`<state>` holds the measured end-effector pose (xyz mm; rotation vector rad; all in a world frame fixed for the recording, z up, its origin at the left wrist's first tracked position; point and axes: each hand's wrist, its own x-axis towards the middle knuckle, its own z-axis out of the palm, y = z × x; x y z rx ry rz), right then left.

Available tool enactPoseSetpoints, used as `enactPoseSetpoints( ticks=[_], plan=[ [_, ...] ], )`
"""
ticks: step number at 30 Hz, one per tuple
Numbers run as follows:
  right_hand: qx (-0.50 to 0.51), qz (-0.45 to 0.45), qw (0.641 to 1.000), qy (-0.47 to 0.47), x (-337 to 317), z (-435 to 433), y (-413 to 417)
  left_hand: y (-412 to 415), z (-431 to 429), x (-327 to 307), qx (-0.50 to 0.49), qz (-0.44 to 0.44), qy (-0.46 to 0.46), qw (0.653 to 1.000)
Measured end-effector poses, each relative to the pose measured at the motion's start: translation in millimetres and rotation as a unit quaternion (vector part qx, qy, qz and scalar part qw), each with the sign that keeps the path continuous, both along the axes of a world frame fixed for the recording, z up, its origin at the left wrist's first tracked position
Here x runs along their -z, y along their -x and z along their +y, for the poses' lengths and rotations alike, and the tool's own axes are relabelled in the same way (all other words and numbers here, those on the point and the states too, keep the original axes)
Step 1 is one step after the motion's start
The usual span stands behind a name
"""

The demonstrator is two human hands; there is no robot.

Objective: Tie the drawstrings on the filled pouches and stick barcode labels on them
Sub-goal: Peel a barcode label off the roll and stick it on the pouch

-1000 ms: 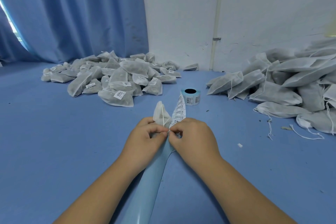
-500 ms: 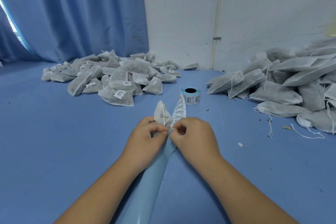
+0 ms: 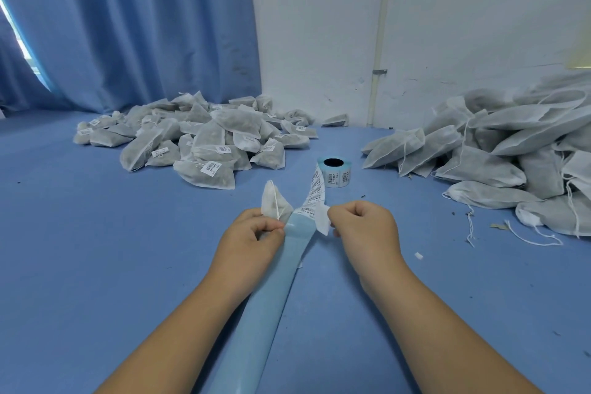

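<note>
My left hand [image 3: 252,235] holds a small white filled pouch [image 3: 274,202] with a drawstring, its top sticking up above my fingers. My right hand [image 3: 364,227] pinches a white barcode label [image 3: 322,221] lifted off the strip. Between the hands runs the label strip [image 3: 315,192], which comes from the label roll [image 3: 335,173] behind; its bare blue backing [image 3: 271,297] trails toward me. A pile of labelled pouches [image 3: 204,141] lies at the back left. A pile of unlabelled pouches [image 3: 499,150] with loose strings lies at the right.
Everything lies on a blue surface [image 3: 96,249]. A blue curtain [image 3: 128,25] hangs at the back left and a white wall [image 3: 447,25] with a thin pipe stands behind. Small scraps [image 3: 418,255] lie to the right of my right hand.
My hands were pressed together over the strip; now they have drawn apart. The right hand has peeled a label off the backing, while the left keeps the pouch.
</note>
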<state>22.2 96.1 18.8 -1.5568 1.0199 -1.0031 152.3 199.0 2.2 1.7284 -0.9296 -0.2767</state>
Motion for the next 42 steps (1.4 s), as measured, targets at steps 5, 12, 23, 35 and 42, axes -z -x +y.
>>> enactPoseSetpoints(
  ticks=[5, 12, 23, 35, 42],
  plan=[
    [0.019, -0.031, 0.999, -0.014, -6.9, -6.8, 8.8, -8.9, 7.6, -4.5, -0.045, 0.023, 0.013, 0.999],
    [0.014, -0.076, 0.997, -0.016, -20.1, -15.6, 34.3, -19.9, 22.6, -26.9, -0.104, -0.004, 0.07, 0.992],
    [0.012, -0.099, 0.995, 0.029, -45.0, -31.8, 101.1, 55.3, -36.3, -77.1, 0.046, 0.019, 0.131, 0.99],
    [0.108, -0.13, 0.985, 0.022, -33.1, -85.5, 201.5, 158.8, -125.6, -54.4, 0.167, 0.125, 0.088, 0.974],
    [0.104, -0.164, 0.981, -0.001, -29.3, -88.8, 208.7, 176.1, -134.7, -26.9, 0.179, 0.111, 0.043, 0.977]
  ],
)
